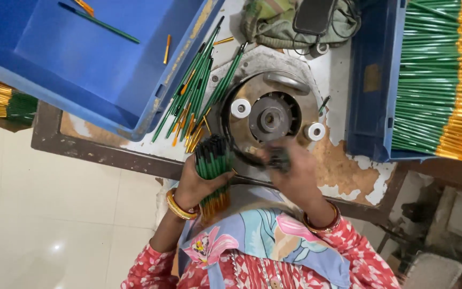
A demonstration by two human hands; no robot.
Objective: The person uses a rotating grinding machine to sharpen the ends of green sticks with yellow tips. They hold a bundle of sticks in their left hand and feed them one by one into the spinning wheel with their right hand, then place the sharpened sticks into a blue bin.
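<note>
My left hand (193,179) grips a thick bundle of green pencils (213,160) with orange lower ends, held upright at the near edge of the worktable. My right hand (294,174) is closed around a smaller dark-tipped clump of pencils (279,158), blurred, right at the front of a round metal machine (269,115) with a dark central hub and two white rollers. Loose green and orange pencils (193,93) lie fanned on the table just left of the machine.
A large blue crate (70,59) with a few stray pencils sits at the left. Another blue crate (372,80) at the right is packed with green and orange pencils. A cloth bag with a dark phone (295,21) lies behind the machine. The table edge (108,152) is worn.
</note>
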